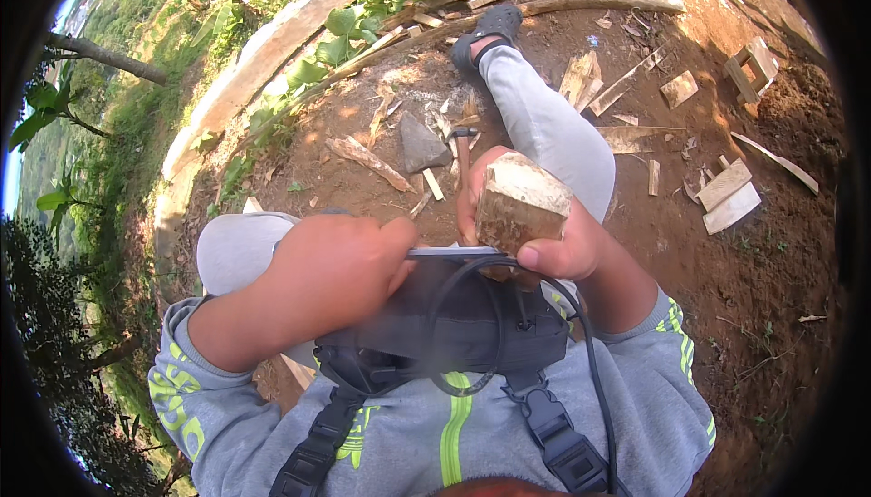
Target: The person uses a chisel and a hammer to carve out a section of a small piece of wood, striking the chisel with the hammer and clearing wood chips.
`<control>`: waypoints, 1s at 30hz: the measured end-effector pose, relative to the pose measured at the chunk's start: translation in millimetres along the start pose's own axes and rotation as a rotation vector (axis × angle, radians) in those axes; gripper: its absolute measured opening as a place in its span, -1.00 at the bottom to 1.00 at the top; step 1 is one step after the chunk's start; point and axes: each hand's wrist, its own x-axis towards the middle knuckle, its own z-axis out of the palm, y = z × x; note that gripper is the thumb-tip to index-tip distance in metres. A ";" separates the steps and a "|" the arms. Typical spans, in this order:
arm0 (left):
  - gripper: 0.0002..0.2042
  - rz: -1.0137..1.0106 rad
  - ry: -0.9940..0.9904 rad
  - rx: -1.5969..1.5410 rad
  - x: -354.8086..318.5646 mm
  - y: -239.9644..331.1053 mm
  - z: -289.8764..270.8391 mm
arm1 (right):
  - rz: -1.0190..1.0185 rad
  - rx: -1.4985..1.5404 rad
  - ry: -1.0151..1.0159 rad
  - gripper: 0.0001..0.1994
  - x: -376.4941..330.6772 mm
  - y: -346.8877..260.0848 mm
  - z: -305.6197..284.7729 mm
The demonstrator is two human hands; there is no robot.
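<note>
My right hand [576, 247] grips a chunky wooden block [522, 211], thumb on its near right edge and fingers round its far left side. The block's upper face is pale and cut at an angle; its side is brown and rough. My left hand [340, 256] is closed in a fist, and a thin, flat grey blade [454, 252] runs from it to the block's near edge. Its handle is hidden in the fist. Beyond the block, a hammer-like tool with a wooden handle [463, 157] and dark head is partly covered by my right hand.
A grey stone [423, 145] and wood scraps [367, 161] lie on the dirt between my legs. More offcuts [729, 196] and a small wooden frame [753, 70] are at the right. A black cable [594, 370] loops over my waist pouch [426, 324]. A pale kerb [236, 79] borders a green slope.
</note>
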 end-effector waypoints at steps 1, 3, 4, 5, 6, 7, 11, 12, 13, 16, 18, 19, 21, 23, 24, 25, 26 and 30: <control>-0.77 0.016 -0.005 0.007 -3.9 3.1 -1.5 | -0.018 0.021 -0.021 -0.34 -6.4 -1.0 5.4; -0.77 0.049 -0.015 0.014 -11.3 8.1 -3.9 | -0.042 0.051 -0.082 -0.38 -14.8 -0.5 9.5; -0.77 0.062 -0.009 0.009 -15.1 9.6 -4.8 | -0.060 0.038 -0.116 -0.36 -17.7 0.4 10.5; -0.77 0.076 -0.004 0.004 -18.6 10.6 -5.6 | -0.078 0.025 -0.151 -0.34 -20.3 1.4 11.4; -0.77 0.090 0.000 0.005 -20.8 11.7 -5.8 | -0.102 0.014 -0.185 -0.31 -22.3 2.4 12.0; -0.77 0.089 0.007 -0.003 -21.9 11.9 -5.3 | -0.103 0.030 -0.184 -0.32 -22.6 3.2 13.4; -0.77 0.059 0.015 -0.017 -15.2 7.3 -1.7 | -0.093 0.043 -0.072 -0.38 -18.8 1.1 14.9; -0.76 0.060 0.015 -0.023 -8.4 0.8 -2.8 | -0.118 0.025 0.002 -0.39 -16.0 3.7 12.9; -0.75 0.001 0.027 -0.055 -3.1 -2.4 -7.3 | -0.104 0.047 0.048 -0.38 -11.1 4.2 7.5; -0.70 -0.110 0.080 -0.086 12.8 -15.8 -20.0 | 0.002 0.233 0.002 -0.23 15.2 11.7 -35.7; -0.67 -0.106 0.144 -0.019 22.7 -32.0 -15.7 | -0.043 0.303 -0.002 -0.32 39.6 29.3 -46.1; -0.65 -0.143 0.133 0.003 28.3 -37.8 -12.8 | -0.040 0.343 -0.008 -0.33 52.6 37.9 -52.1; -0.64 -0.159 0.110 -0.035 41.4 -59.4 -5.5 | -0.004 0.404 -0.071 -0.37 75.2 52.1 -68.3; -0.62 -0.196 0.062 -0.094 54.6 -84.2 5.7 | 0.103 0.296 0.121 -0.33 95.9 66.0 -81.4; -0.60 -0.225 0.025 -0.133 62.9 -97.6 13.9 | 0.158 0.242 0.217 -0.31 107.7 77.2 -89.5; -0.58 -0.256 -0.010 -0.170 71.6 -110.7 22.2 | 0.139 0.202 0.420 -0.27 123.7 100.1 -99.9; -0.57 -0.286 -0.033 -0.195 80.1 -123.7 30.6 | 0.155 0.186 0.477 -0.29 134.9 114.0 -114.7; -0.54 -0.324 -0.014 -0.237 105.0 -182.8 96.9 | 0.331 -0.126 0.612 -0.39 145.4 173.8 -151.0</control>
